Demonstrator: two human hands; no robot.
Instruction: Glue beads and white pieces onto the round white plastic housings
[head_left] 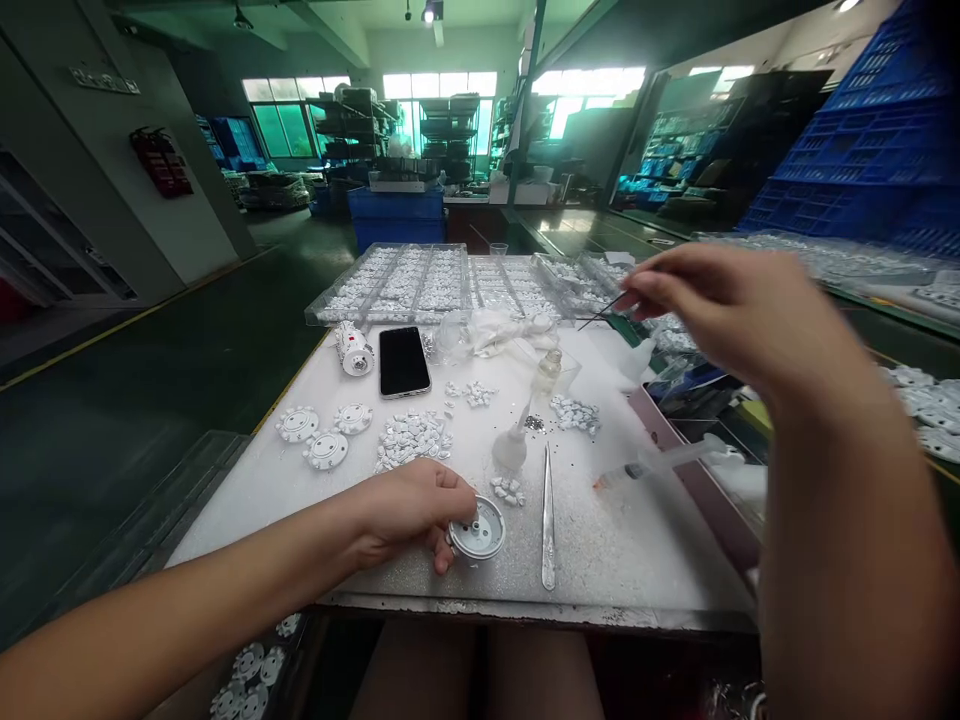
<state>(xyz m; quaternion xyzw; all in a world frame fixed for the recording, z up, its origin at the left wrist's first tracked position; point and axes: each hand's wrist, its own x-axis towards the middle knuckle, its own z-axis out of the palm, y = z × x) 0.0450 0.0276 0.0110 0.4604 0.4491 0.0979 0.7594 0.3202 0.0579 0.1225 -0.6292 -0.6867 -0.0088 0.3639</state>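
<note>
A round white part (480, 530) is pinched in my left hand (420, 510), low over the front of the white work surface. My right hand (697, 290) is raised at the right, its fingers closed on a thin dark rod (602, 310) that points down to the left. Metal tweezers (548, 520) lie to the right of the round part. Behind it are a few small white pieces (508, 491) and a squeeze bottle (511, 448). A syringe (622, 474) with an orange tip lies farther right.
Three round white discs (325, 450), a black phone (403, 362) and a white cylinder (354, 350) are at the left. Trays of white pieces (412, 280) stand at the back. A glass bottle (548, 370) is mid-table; a pink bin (690, 480) borders the right edge.
</note>
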